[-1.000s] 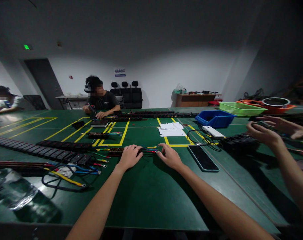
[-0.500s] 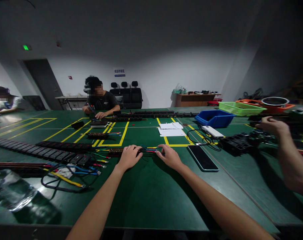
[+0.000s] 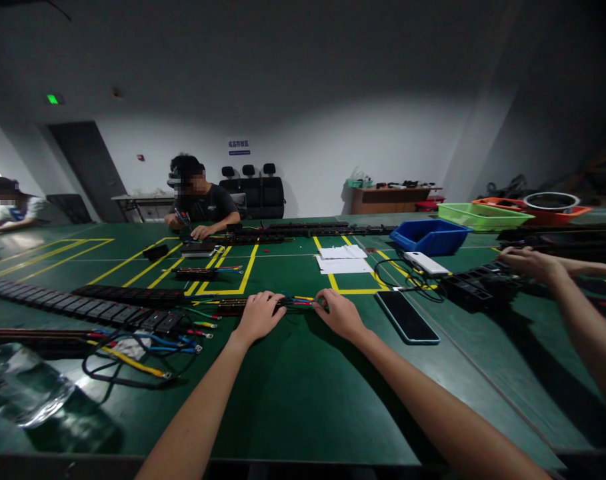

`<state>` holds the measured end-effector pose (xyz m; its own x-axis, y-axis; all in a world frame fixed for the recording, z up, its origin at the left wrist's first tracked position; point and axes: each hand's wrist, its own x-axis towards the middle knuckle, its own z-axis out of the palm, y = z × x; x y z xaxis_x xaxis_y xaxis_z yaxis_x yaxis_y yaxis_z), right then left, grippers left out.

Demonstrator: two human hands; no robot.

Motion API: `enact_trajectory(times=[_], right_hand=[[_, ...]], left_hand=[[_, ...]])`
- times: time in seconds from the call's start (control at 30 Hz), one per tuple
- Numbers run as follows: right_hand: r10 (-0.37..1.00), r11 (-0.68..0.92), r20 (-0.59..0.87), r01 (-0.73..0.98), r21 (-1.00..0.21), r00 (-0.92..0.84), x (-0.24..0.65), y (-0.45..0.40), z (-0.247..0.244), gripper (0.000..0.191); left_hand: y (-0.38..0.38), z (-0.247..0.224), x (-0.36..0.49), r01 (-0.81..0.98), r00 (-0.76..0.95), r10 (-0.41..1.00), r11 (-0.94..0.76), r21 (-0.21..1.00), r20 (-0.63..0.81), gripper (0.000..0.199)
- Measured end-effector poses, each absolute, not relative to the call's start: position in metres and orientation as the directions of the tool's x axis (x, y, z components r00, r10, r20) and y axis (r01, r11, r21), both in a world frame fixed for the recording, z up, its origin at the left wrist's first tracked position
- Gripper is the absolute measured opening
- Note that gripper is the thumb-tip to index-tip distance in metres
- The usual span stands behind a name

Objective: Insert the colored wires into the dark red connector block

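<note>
My left hand [image 3: 259, 316] lies over a thin black strip with coppery lines [image 3: 229, 307], its fingers curled round the right end. Out of that end come thin yellow, blue and red wires [image 3: 299, 301]. Pinched at their tips are the fingers of my right hand [image 3: 337, 312]; the very ends are hidden by the fingertips. Left of the strip, green, yellow and red cables with ring terminals [image 3: 205, 324] stick out from a long black segmented track [image 3: 107, 309]. A phone [image 3: 407, 317] lies to the right of my right hand.
A water bottle [image 3: 25, 383] stands at the near left, beside a looped black cable [image 3: 133, 383]. White papers [image 3: 345, 259], a blue bin [image 3: 429, 237] and a white power bank [image 3: 425, 263] lie farther back. At right, a co-worker's hands [image 3: 537, 263] handle black parts [image 3: 477, 287]; another person [image 3: 205, 200] works opposite.
My right fingers have closed in on the wire tips, while my left hand stays on the strip. At right, the co-worker's hand has moved left and a second arm has come into view.
</note>
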<state>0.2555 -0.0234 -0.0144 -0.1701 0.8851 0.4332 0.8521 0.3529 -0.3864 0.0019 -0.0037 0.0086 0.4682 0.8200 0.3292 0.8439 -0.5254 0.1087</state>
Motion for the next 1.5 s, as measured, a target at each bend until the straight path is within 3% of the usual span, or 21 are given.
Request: enact_trajectory(times=[0.3,0.93,1.27,1.5], right_hand=[[0.901,0.333,0.402,0.857,-0.394,-0.165,0.257,-0.024,-0.015,0.034],[0.9,0.333,0.413,0.832,-0.444,-0.139,0.259,-0.02,-0.02,0.029],[0.922,0.259,0.38,0.854,-0.451,-0.079,0.254,-0.014,-0.016,0.043],[0.931,0.251,0.361,0.813,-0.526,-0.055,0.252,-0.012,-0.017,0.048]], left_hand=[[-0.001,0.004,0.001,0.843,0.473,0.809,-0.531,0.088,0.349,0.039],[-0.001,0.006,0.0,0.847,0.473,0.813,-0.526,0.08,0.34,0.04],[-0.004,0.008,0.002,0.846,0.472,0.811,-0.527,0.082,0.346,0.04],[-0.005,0.01,0.003,0.851,0.473,0.811,-0.522,0.06,0.345,0.039]])
